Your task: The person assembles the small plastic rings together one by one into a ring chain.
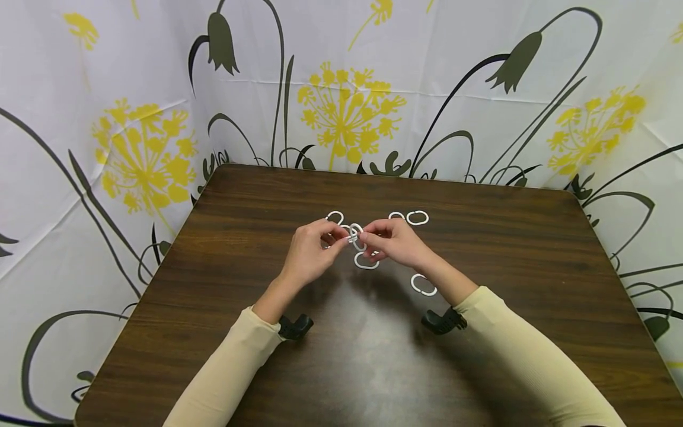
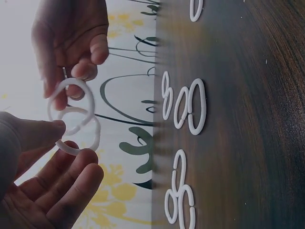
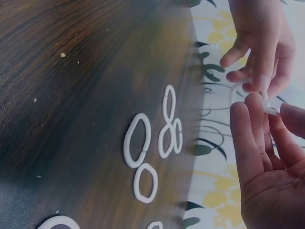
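Observation:
Both hands meet above the table, working on two white plastic rings that look like shower curtain rings. The left hand pinches one ring between thumb and fingertips. From the other side, the right hand pinches a second ring with thumb and fingers. In the left wrist view the two rings cross each other, one passing over the other. Fingers partly hide both rings in the right wrist view, where the right hand's other fingers stand fairly straight.
Several similar white rings lie on the dark wooden table: one ring near the right forearm, one below the hands, others behind. A floral curtain hangs at the back. Black camera mounts sit on the wrists.

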`<state>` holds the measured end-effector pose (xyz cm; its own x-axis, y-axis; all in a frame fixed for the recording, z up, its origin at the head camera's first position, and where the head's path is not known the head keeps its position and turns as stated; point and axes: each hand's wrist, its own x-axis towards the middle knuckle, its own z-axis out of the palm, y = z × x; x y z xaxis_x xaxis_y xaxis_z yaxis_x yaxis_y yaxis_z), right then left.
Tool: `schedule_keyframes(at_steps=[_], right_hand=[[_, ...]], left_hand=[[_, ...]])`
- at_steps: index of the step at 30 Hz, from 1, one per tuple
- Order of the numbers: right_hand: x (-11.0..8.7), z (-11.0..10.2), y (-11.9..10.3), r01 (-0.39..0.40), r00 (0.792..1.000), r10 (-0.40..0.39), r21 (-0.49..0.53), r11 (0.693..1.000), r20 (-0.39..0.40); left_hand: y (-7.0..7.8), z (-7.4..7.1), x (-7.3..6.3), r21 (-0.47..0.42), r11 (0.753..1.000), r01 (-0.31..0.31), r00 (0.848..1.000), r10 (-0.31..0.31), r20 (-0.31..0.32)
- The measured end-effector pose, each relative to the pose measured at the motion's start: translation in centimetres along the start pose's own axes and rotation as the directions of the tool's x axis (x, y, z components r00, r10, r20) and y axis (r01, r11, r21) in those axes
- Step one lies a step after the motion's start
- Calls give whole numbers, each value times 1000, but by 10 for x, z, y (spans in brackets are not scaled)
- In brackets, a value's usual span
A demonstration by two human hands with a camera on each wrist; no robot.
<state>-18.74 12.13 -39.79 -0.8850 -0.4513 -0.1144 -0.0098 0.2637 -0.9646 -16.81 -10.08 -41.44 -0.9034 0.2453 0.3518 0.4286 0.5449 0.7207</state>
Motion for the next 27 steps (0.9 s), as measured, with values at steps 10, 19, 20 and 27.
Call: schedule_keyframes(at_steps=[10, 19, 20, 27], right_hand=[[5, -7, 16, -57, 998, 57, -4, 998, -12], [2, -19, 32, -67, 998, 64, -131, 989, -29], [1, -20, 34, -57, 998, 53, -174, 983, -26], [-6, -21, 52, 115, 993, -101, -548, 828, 56]], left_hand=[[-8, -1, 3, -165, 985, 43, 999, -45, -4], [-11, -7, 3, -323, 933, 160, 987, -155, 42], [-11, -8, 3, -345, 923, 171, 985, -165, 48], [-12, -11, 3, -447, 865, 229, 973, -210, 92]])
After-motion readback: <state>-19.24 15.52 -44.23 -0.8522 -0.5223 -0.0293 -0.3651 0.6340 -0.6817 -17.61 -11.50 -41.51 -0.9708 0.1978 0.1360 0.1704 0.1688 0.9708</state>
